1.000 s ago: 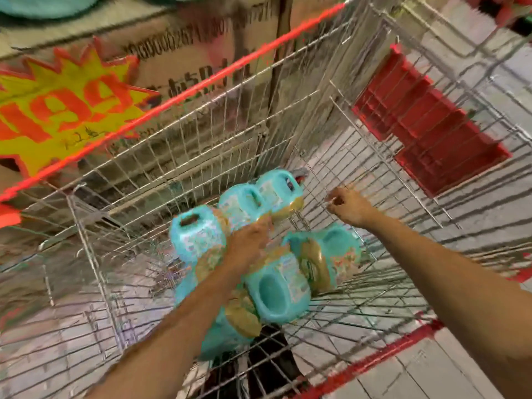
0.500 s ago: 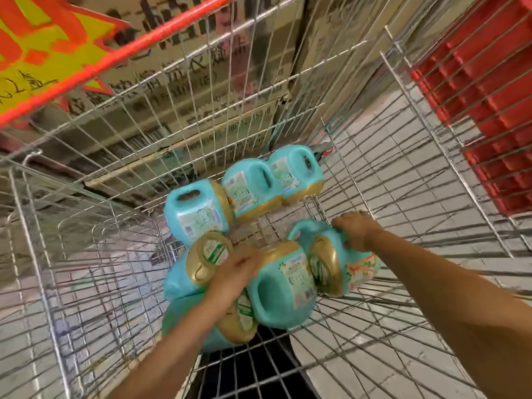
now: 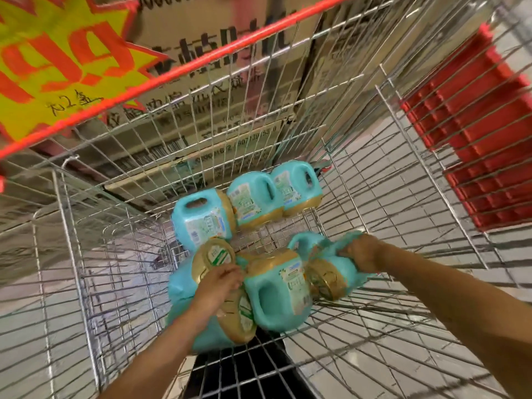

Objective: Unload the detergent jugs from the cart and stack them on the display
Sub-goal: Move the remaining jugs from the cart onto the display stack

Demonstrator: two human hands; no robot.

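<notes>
— Where are the fingers?
— The right hand's [image 3: 361, 251] fingers [image 3: 345, 250] are curled round the teal jug on the right [image 3: 342, 272], which lies on its side on the cart floor. The left hand's [image 3: 218, 286] fingers [image 3: 233, 273] bend down between two gold caps [image 3: 214, 254]. Blur hides whether they have closed on a handle.
— Is anything lifted yet?
— No. That jug lies in the front pile of about four, and a row of three jugs [image 3: 253, 200] leans against the far wall of the cart [image 3: 230, 48].
— And the display?
— It is out of view. Only cardboard boxes [image 3: 201, 30] and a yellow price sign [image 3: 57, 59] show beyond the wire.
— So how far along is it?
— Roughly seven jugs are left to carry over. How many are stacked already, I cannot tell.
</notes>
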